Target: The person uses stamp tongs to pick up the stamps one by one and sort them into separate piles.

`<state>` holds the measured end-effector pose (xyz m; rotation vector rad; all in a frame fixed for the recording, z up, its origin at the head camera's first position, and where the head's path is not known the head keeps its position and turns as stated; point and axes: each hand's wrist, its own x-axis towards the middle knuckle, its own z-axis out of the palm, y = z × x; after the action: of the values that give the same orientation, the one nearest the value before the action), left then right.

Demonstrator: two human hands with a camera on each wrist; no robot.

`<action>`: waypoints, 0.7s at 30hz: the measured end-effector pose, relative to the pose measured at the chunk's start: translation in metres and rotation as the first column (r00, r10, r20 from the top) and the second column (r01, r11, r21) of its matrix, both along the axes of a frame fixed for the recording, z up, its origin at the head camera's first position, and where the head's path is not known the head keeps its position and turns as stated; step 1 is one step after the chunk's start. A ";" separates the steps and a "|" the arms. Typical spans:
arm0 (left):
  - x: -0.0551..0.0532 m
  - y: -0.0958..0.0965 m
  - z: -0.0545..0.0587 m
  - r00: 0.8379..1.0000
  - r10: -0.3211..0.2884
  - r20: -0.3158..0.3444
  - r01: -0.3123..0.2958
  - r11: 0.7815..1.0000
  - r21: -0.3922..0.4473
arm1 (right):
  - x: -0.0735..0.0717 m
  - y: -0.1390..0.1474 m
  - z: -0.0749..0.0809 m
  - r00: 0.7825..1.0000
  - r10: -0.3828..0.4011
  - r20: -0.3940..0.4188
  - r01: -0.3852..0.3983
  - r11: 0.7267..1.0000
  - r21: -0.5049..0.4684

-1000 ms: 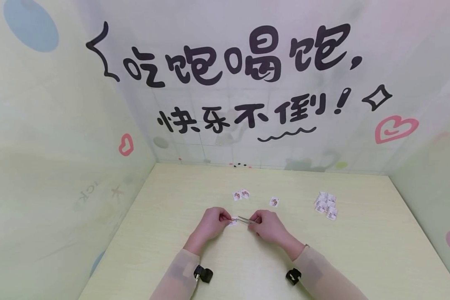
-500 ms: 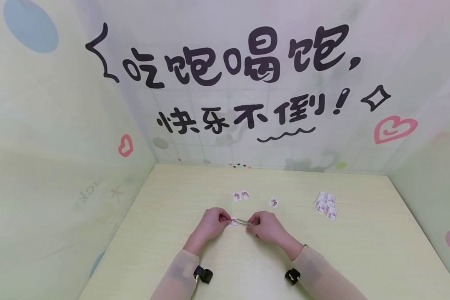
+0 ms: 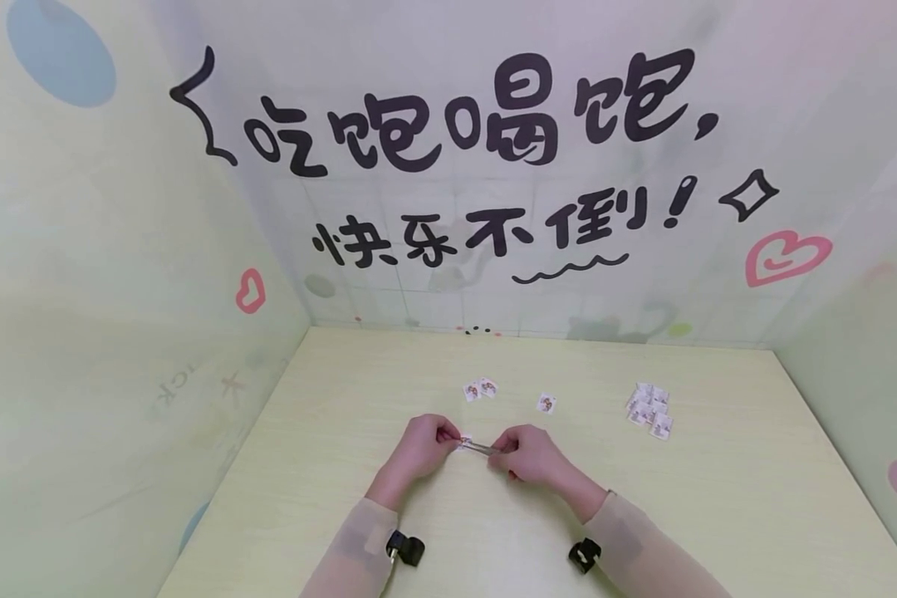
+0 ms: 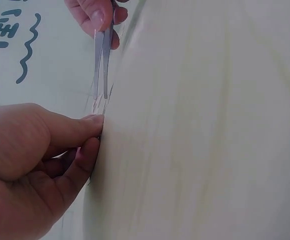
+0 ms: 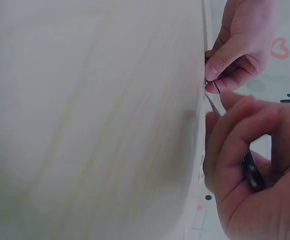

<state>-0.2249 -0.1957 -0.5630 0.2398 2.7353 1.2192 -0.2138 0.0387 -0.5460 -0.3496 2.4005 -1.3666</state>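
In the head view, the left hand (image 3: pixel 423 445) pinches the left edge of a small white card (image 3: pixel 465 438) with a colourful print, low over the table. Thumb and forefinger meet there, covering part of the card. The right hand (image 3: pixel 529 453) holds slim metal tweezers (image 3: pixel 480 448) from the right, their tips overlapping the card in this view. The left wrist view shows the two tweezer prongs (image 4: pixel 96 70) slightly apart, pointing at the left fingertips (image 4: pixel 96 120). In the right wrist view, a dark rounded end (image 5: pixel 253 175) shows within the curled fingers.
Two similar cards (image 3: pixel 481 388) lie side by side behind the hands, and a single card (image 3: pixel 546 403) lies to their right. A cluster of several cards (image 3: pixel 649 409) is farther right on the pale table (image 3: pixel 329 390). Printed walls (image 3: pixel 448 191) enclose the back and sides.
The right hand has shifted slightly left and nearer the person, bringing the tweezer tips from beside the card to over it. The left hand has stayed in place.
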 end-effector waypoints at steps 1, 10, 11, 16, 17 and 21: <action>0.000 0.000 0.000 1.000 0.001 0.004 -0.001 1.000 -0.001 | 0.000 0.000 0.000 1.000 -0.010 -0.024 0.011 1.000 0.012; -0.001 -0.001 -0.002 0.999 -0.028 -0.024 0.027 0.999 -0.016 | -0.005 0.000 0.000 0.986 -0.021 -0.164 0.041 0.992 0.121; -0.001 -0.002 -0.002 0.999 -0.032 -0.024 0.032 0.999 -0.017 | -0.005 -0.001 0.000 0.986 -0.015 -0.169 0.037 0.991 0.129; -0.001 -0.002 -0.003 0.999 -0.038 -0.023 0.038 0.999 -0.012 | -0.003 -0.002 0.003 0.984 -0.002 -0.177 0.027 0.989 0.143; -0.001 -0.002 -0.003 0.999 -0.036 -0.019 0.036 0.999 -0.011 | -0.003 -0.002 0.004 0.985 -0.001 -0.175 0.026 0.989 0.144; 0.000 -0.001 -0.002 0.999 -0.029 -0.018 0.029 1.000 -0.008 | -0.002 -0.003 0.005 0.989 0.002 -0.150 0.019 0.991 0.135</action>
<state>-0.2251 -0.1969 -0.5651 0.2907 2.7417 1.2044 -0.2161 0.0356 -0.5406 -0.4196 2.6036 -1.2111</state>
